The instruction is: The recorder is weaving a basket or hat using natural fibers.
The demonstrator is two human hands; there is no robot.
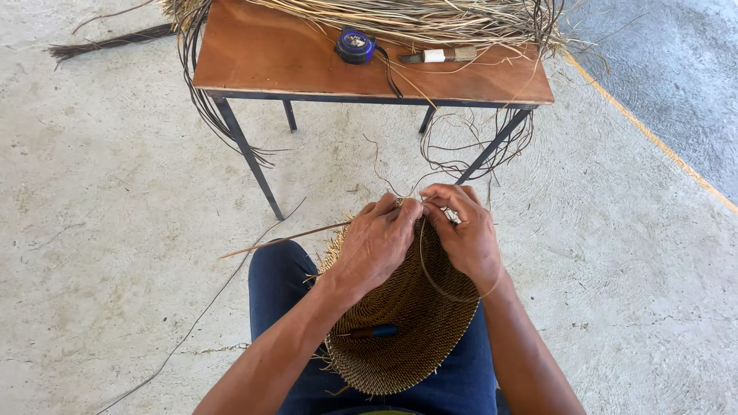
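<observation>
An open-air craft workspace for basket weaving, on a rough concrete floor [115, 230] with a painted yellow line [653, 138] at 2 o'clock. At 12 o'clock, a small wooden table [261, 54] on thin metal legs, covered with a bundle of dry plant fibres [400, 15], with a blue tape measure [355, 44] and a knife with wrapped handle [442, 55] beside it. Loose strands hanging from the table edges and lying on the floor. At 6 o'clock, a half-woven basket [407, 338] resting on a lap. No machines, only hand tools and raw material.
</observation>
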